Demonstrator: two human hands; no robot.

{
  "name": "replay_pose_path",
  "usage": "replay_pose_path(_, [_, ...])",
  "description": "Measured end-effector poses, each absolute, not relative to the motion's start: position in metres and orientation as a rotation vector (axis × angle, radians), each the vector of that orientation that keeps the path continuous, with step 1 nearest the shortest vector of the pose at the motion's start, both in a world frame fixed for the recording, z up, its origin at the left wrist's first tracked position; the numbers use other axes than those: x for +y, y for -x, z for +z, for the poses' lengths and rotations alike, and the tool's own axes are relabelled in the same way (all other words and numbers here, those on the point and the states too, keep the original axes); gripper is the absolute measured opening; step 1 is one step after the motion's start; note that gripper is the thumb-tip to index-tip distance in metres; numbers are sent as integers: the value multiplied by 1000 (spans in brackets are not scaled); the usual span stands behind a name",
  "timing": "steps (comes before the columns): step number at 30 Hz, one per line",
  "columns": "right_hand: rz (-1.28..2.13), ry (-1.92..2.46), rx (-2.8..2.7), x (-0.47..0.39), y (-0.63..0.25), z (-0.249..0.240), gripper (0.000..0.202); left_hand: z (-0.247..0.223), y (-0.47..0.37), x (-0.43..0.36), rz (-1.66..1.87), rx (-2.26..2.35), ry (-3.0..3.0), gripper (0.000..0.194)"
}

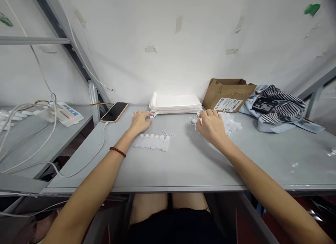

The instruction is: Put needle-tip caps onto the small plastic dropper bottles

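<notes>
My left hand (pixel 141 121) rests at the back of the desk, thumb and forefinger apart, by a small white piece (pixel 152 115) at its fingertips. Just in front of it, several flat white tags (pixel 152 142) with thin strings lie side by side in an overlapping row. To the right, my right hand (pixel 212 125) is closed with curled fingers at the edge of a loose pile of similar white tags (pixel 231 123). White strings (pixel 193 121) stick out beside its fingertips. What its fingers hold, if anything, is hidden.
A stack of white envelope-like packets (pixel 175 104) stands against the wall. Beside it are an open cardboard box (pixel 228 93) and a striped cloth bundle (pixel 278 104). A phone (pixel 114 112) on a white cable lies at left, near a power strip (pixel 65 113).
</notes>
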State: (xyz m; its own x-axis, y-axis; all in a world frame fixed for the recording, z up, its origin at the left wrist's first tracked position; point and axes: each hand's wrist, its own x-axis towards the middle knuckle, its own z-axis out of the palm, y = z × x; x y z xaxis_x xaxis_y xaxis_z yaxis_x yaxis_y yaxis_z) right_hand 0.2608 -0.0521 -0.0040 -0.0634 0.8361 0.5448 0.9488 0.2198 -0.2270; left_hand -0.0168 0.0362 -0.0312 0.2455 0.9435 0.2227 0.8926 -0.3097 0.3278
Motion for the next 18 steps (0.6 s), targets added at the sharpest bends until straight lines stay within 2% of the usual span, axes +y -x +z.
replay_pose_path(6, [-75,1304,-2229,-73,-224,-13,16,-33,17,35,460,1775,-2414,30])
replay_pose_path(9, [58,1170,-2344,-85,-204,-24,33,-32,15,34,428,1778,-2414,29])
replay_pose_path(13, [151,1208,-2328,-91,-189,-35,63,-31,11,31,419,1771,-2401,29])
replay_pose_path(15, [178,1262,-2302,-90,-186,-38,68,-30,8,29,427,1760,-2393,29])
replay_pose_path(18, [209,1313,-2286,-88,-184,-38,66,-29,5,25,449,1746,-2370,29])
